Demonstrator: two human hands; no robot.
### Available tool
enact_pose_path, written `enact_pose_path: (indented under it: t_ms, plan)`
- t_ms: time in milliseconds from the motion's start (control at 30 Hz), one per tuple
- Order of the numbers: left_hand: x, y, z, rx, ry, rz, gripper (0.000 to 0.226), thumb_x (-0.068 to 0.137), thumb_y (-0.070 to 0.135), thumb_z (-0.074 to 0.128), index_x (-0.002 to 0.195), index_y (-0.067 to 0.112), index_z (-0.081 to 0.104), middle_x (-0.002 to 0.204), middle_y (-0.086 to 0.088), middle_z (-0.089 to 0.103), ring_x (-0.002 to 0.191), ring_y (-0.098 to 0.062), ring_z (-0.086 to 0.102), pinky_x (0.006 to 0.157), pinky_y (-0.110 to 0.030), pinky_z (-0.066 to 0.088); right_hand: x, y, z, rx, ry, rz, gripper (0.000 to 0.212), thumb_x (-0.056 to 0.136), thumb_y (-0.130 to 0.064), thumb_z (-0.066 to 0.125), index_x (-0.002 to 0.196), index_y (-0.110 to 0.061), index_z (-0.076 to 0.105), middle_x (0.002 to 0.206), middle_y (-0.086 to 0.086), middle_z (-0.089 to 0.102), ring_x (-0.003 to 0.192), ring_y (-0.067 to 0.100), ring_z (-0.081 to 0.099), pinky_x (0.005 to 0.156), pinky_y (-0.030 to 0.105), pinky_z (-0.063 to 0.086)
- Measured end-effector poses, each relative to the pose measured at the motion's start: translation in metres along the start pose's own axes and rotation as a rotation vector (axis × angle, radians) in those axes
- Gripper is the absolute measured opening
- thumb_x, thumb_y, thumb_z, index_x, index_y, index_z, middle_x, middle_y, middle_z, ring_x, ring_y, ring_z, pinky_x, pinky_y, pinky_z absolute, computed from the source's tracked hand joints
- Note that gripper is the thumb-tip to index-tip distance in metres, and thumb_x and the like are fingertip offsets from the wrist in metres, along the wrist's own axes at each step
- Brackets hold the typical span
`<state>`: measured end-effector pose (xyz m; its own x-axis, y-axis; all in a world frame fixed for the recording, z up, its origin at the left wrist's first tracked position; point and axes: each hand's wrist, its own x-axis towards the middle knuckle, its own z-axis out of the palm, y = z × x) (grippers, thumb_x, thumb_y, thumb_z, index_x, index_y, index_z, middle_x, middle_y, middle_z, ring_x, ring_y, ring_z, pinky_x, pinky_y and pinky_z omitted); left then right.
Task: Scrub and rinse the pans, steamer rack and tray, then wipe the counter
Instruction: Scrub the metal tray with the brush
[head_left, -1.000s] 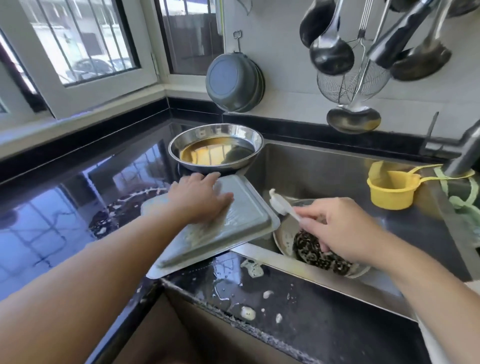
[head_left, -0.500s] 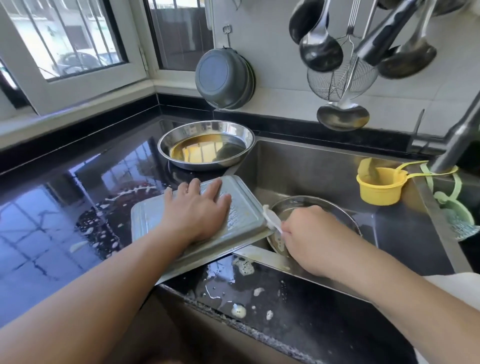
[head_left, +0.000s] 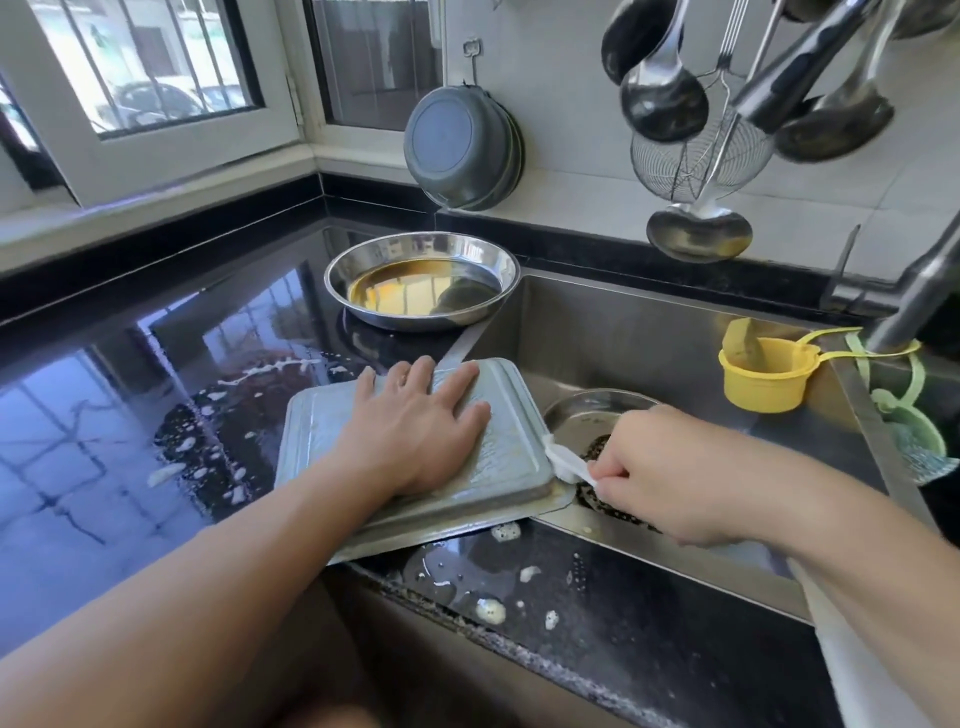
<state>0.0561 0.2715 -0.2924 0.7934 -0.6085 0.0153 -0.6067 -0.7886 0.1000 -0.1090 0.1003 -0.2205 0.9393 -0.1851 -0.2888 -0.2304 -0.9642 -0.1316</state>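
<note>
A grey rectangular tray (head_left: 511, 457) lies upside down across the sink's left rim, soapy. My left hand (head_left: 415, 431) presses flat on its bottom, fingers spread. My right hand (head_left: 670, 467) grips a white-handled scrubber (head_left: 563, 460) with a dark scouring pad, its handle tip against the tray's right edge. Under that hand, a round steel pan (head_left: 587, 410) sits in the sink. A second round steel pan (head_left: 421, 280) with brownish liquid stands on the counter behind the tray.
The black counter (head_left: 130, 415) is wet, with foam blobs left of the tray and along the front edge. A yellow cup (head_left: 763, 379) hangs inside the steel sink (head_left: 649, 338). The faucet (head_left: 914, 296) is at right. Ladles and a strainer (head_left: 696, 150) hang overhead, a grey basin (head_left: 462, 150) on the wall.
My right hand moved the scrubber from above the sink pan to the tray's right edge and slid a little along it. My left hand kept pressing the tray. The camera shifted.
</note>
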Motion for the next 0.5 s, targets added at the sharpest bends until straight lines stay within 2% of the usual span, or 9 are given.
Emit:
enact_pose_path:
  t_ms: [100,200,300,333,400,433,500]
  plan:
    - [-0.002,0.003,0.000,0.001,-0.002,0.033,0.061,0.099,0.065,0.011,0.156,0.045,0.013,0.156,-0.006,0.031,0.147,-0.028,0.025,0.122,-0.058,0.010,0.034,-0.006,0.003,0.041,0.118,0.051,0.039,0.096,-0.016,0.049,0.059,-0.013,0.040,0.060,0.005,0.039,0.058,0.025,0.040,0.051,0.032,0.034]
    - [-0.006,0.005,0.000,0.006,-0.001,0.053,0.060,0.099,0.065,0.012,0.156,0.045,0.014,0.155,-0.005,0.031,0.146,-0.027,0.025,0.122,-0.057,0.010,0.058,-0.003,0.005,0.098,0.188,0.052,0.037,0.095,-0.015,0.052,0.060,-0.015,0.040,0.063,0.006,0.041,0.059,0.027,0.044,0.051,0.031,0.035]
    - [-0.007,0.004,0.000,0.005,-0.002,0.055,0.060,0.100,0.064,0.010,0.156,0.045,0.013,0.154,-0.005,0.031,0.146,-0.026,0.025,0.122,-0.057,0.010,0.022,-0.005,0.004,-0.023,0.080,0.024,0.033,0.095,-0.016,0.051,0.063,-0.015,0.045,0.063,0.004,0.044,0.062,0.027,0.047,0.060,0.037,0.049]
    - [-0.007,0.005,0.001,0.005,0.001,0.054,0.060,0.099,0.064,0.009,0.156,0.044,0.012,0.155,-0.005,0.030,0.146,-0.026,0.024,0.122,-0.058,0.009,0.006,-0.007,0.005,-0.058,0.034,0.024,0.032,0.096,-0.018,0.051,0.065,-0.015,0.046,0.065,0.004,0.046,0.064,0.026,0.048,0.061,0.036,0.048]
    - [-0.007,0.006,0.003,0.005,0.011,0.055,0.061,0.099,0.064,0.008,0.157,0.044,0.012,0.156,-0.005,0.030,0.147,-0.026,0.024,0.122,-0.058,0.009,-0.016,-0.012,0.006,-0.100,-0.022,0.045,0.034,0.096,-0.019,0.051,0.064,-0.015,0.043,0.065,0.004,0.046,0.062,0.024,0.047,0.052,0.034,0.038]
    - [-0.007,0.007,0.004,0.002,0.016,0.059,0.062,0.099,0.064,0.008,0.157,0.044,0.012,0.155,-0.005,0.030,0.147,-0.026,0.024,0.122,-0.058,0.008,-0.016,-0.014,0.004,-0.132,-0.019,0.057,0.034,0.096,-0.018,0.051,0.063,-0.015,0.042,0.064,0.003,0.046,0.060,0.022,0.046,0.050,0.033,0.034]
    - [-0.007,0.008,0.005,-0.005,0.022,0.069,0.063,0.097,0.065,0.006,0.156,0.045,0.012,0.154,-0.006,0.032,0.147,-0.026,0.024,0.122,-0.059,0.009,0.002,-0.024,0.000,-0.142,0.038,0.062,0.030,0.096,-0.015,0.051,0.067,-0.013,0.042,0.066,0.001,0.044,0.061,0.020,0.045,0.056,0.032,0.037]
